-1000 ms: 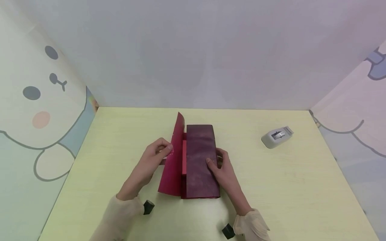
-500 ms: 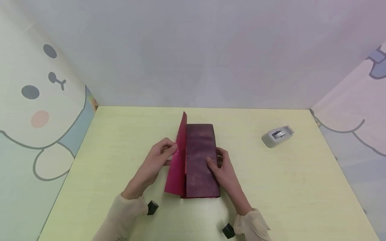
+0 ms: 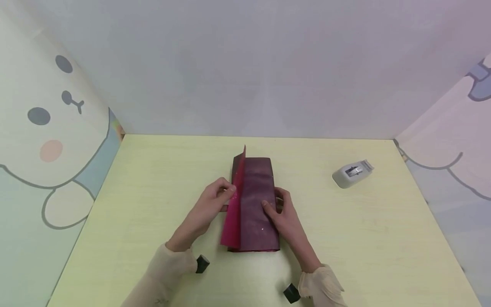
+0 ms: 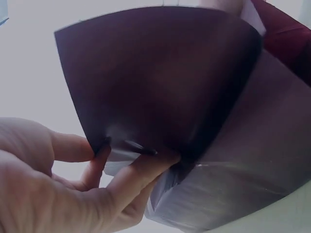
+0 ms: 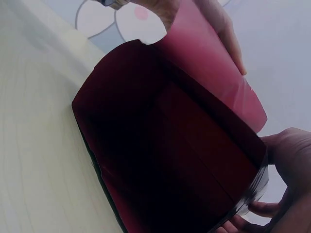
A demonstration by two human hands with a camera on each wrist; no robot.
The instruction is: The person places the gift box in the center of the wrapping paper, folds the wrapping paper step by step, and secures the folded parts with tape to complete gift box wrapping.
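Note:
A sheet of wrapping paper (image 3: 258, 200), dark purple outside and magenta inside, is folded round a box on the table. My left hand (image 3: 209, 200) pinches the edge of its left flap (image 3: 232, 221), which stands up and leans over the top panel. My right hand (image 3: 283, 213) grips the right side, thumb on top and fingers down the side. In the right wrist view the paper's end gapes, with a dark red box (image 5: 209, 141) inside. The left wrist view shows my left fingers (image 4: 131, 182) at the flap's edge. From the head view, the box is hidden by the paper.
A grey tape dispenser (image 3: 352, 174) lies on the pale yellow table (image 3: 383, 238), to the right of the paper. A grey wall (image 3: 264, 76) rises behind the table, with cartoon-printed panels (image 3: 46, 136) on both sides.
My left hand has moved right with the flap, bringing it up and over the top panel. The red box strip between the flaps is now covered. My right hand has stayed in place.

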